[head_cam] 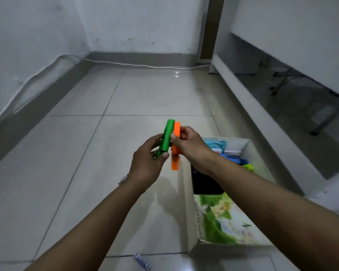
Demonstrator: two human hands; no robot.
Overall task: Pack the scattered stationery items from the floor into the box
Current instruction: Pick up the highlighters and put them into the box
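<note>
Pale glossy tiles cover the floor (125, 98), with grey-white walls behind and a white cable (137, 65) trailing along the skirting in the upper part of the frame.

From the head view, the only one, both hands meet just right of centre, lifted above the floor. The left hand (146, 165) has its fingers (158, 138) curled round the lower barrel of a green highlighter (166, 136), thumb pressed on the near side. The right hand (190, 145) pinches an orange highlighter (176, 147) between thumb and fingers near its upper half. The two pens stand nearly upright, side by side and touching, orange just right of green, its lower end hanging free below the hand.

Both are chunky plastic markers in bright solid colours, matte, with rounded tops. I'd judge them light and stiff, a little slick, easy to carry by the barrel middle; gripping at the cap might pull it loose.

At the lower right sits the open box (190, 222), white card with a green floral print inside its near flap. Blue and yellow-green items already lie in it, with something dark nearer the hands. It is just beside and below the right forearm.

Near the bottom edge, a small bluish-purple stick (142, 261) lies on the floor, not yet packed.
</note>
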